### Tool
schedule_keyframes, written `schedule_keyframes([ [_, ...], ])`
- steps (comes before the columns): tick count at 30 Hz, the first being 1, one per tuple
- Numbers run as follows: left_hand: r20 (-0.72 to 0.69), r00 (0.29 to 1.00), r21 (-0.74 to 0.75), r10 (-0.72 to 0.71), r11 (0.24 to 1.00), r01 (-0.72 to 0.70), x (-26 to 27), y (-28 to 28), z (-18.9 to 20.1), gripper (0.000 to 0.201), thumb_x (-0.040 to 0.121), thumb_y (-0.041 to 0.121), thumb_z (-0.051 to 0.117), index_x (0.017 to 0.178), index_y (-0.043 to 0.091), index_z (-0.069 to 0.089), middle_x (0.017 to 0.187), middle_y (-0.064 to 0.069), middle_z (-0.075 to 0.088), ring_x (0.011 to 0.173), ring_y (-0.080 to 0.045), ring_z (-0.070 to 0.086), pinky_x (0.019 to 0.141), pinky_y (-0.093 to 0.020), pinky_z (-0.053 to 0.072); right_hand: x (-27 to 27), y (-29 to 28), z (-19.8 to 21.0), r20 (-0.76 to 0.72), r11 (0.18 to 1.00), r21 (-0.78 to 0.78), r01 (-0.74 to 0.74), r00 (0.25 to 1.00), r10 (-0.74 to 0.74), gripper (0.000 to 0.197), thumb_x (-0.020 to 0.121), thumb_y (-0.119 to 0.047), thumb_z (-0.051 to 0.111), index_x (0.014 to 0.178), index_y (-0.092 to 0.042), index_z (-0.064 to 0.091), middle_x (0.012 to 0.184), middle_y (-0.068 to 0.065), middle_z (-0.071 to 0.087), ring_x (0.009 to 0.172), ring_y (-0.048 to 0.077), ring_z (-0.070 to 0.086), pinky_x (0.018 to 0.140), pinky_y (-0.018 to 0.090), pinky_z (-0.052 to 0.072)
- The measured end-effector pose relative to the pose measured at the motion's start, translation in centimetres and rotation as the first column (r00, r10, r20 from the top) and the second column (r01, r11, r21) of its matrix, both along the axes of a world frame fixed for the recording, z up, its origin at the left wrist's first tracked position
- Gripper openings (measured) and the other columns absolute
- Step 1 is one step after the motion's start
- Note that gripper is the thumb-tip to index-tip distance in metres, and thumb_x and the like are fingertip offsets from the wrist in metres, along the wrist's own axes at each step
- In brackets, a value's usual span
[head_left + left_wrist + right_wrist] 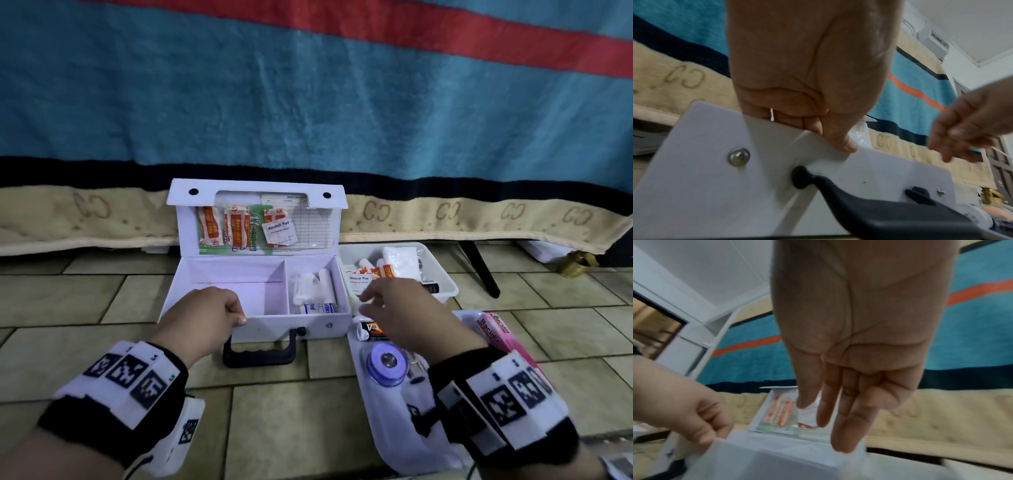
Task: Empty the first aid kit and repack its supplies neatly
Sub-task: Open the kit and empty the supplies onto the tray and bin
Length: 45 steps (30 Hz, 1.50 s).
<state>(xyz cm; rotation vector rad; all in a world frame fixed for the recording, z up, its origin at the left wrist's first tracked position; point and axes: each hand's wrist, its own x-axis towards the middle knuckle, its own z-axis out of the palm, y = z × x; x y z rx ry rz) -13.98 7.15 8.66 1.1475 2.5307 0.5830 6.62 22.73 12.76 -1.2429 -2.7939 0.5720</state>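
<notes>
The white first aid kit stands open on the tiled floor, its lid upright with plasters and an alcohol pad tucked in its clear pocket. Bandage rolls and swabs fill the right compartment; the left compartment shows only its white floor. My left hand grips the kit's front wall, thumb outside and fingers curled over the rim. My right hand hovers past the kit's right end, fingers straight and holding nothing. The kit's black handle lies flat in front.
A white bin at back right holds tubes, gauze and an alcohol pad. A nearer white tray carries a tape roll, a small tube and a pink box. A blanket hangs behind. A black leg slants down at right.
</notes>
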Motion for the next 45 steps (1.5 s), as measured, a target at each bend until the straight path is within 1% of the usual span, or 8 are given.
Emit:
schedule_keyframes([
  [6,-0.137,0.958,-0.377,-0.251,0.908,0.184,-0.1,0.0,-0.3,0.034,0.1,0.022,0.034,0.067,0.025,0.034,0.071,0.006,0.045,0.078,-0.019,0.045,0.065,-0.029,0.033,-6.6,-1.5,0.5,0.279,0.96,-0.033,-0.277,0.92,0.275,0.035,0.092,-0.009,0.042,0.123,-0.013,0.057,0.126,0.007,0.057,0.112,0.023,0.055,0.093,0.032,0.047],
  [10,-0.022,0.959,-0.432,-0.284,0.868,0.247,-0.2,0.0,1.0,0.036,0.102,0.036,0.023,0.074,0.02,0.039,0.104,-0.009,0.06,0.086,-0.022,0.047,0.077,-0.031,0.036,-8.3,-1.6,0.2,0.455,0.92,-0.049,-0.389,0.811,0.367,0.041,0.093,-0.001,0.036,0.13,-0.006,0.053,0.134,0.014,0.051,0.12,0.028,0.051,0.099,0.033,0.042],
  [15,-0.006,0.964,-0.438,-0.265,0.868,0.236,-0.4,-0.2,0.7,0.041,0.101,0.041,0.022,0.066,0.025,0.035,0.09,-0.006,0.053,0.082,-0.019,0.044,0.075,-0.03,0.036,-9.0,-1.1,-0.9,0.461,0.917,-0.038,-0.396,0.808,0.368,0.039,0.092,-0.003,0.039,0.127,-0.004,0.055,0.134,0.016,0.049,0.124,0.032,0.049,0.102,0.037,0.041],
  [23,-0.062,0.959,-0.415,-0.276,0.881,0.227,-0.5,0.0,-0.1,0.042,0.101,0.042,0.022,0.066,0.025,0.037,0.074,0.005,0.046,0.08,-0.018,0.046,0.07,-0.03,0.034,-6.3,-0.3,-0.3,-0.154,0.993,0.022,-0.12,0.981,0.122,0.037,0.08,-0.014,0.071,0.117,-0.018,0.067,0.124,-0.001,0.065,0.099,0.015,0.066,0.086,0.022,0.05],
  [28,-0.094,0.953,-0.4,-0.287,0.888,0.227,-0.7,0.0,-0.5,0.041,0.101,0.043,0.021,0.069,0.026,0.04,0.072,0.008,0.045,0.079,-0.017,0.046,0.068,-0.03,0.033,-2.7,-0.2,0.6,-0.564,0.998,0.024,0.057,0.825,-0.033,0.014,0.081,-0.014,0.07,0.092,-0.018,0.077,0.088,-0.005,0.076,0.064,-0.005,0.06,0.074,0.013,0.051],
  [35,-0.077,0.956,-0.359,-0.284,0.902,0.239,-0.9,-0.1,-0.7,0.042,0.101,0.042,0.022,0.067,0.024,0.04,0.07,0.006,0.048,0.071,-0.014,0.045,0.064,-0.028,0.033,4.0,2.6,1.9,-0.682,0.959,0.035,0.283,0.708,-0.184,0.008,0.077,-0.013,0.075,0.084,-0.016,0.077,0.074,-0.01,0.068,0.064,-0.007,0.062,0.068,0.008,0.047],
  [40,-0.086,0.959,-0.346,-0.269,0.911,0.224,-1.2,-0.1,-1.1,0.046,0.1,0.044,0.023,0.086,0.016,0.056,0.082,0.001,0.059,0.082,-0.017,0.054,0.076,-0.029,0.041,10.9,5.4,1.4,-0.478,0.871,0.264,0.415,0.841,-0.256,0.006,0.073,-0.007,0.076,0.077,-0.012,0.076,0.085,0.0,0.061,0.073,0.017,0.055,0.069,0.023,0.038],
  [45,-0.099,0.956,-0.362,-0.277,0.905,0.224,-1.3,0.0,-1.3,0.045,0.1,0.045,0.022,0.086,0.018,0.056,0.086,0.0,0.061,0.084,-0.017,0.055,0.081,-0.031,0.044,12.7,7.3,-0.2,-0.033,0.859,0.32,0.398,0.911,-0.41,0.031,0.08,-0.01,0.067,0.06,-0.033,0.06,0.071,-0.007,0.065,0.068,0.018,0.056,0.069,0.028,0.04],
])
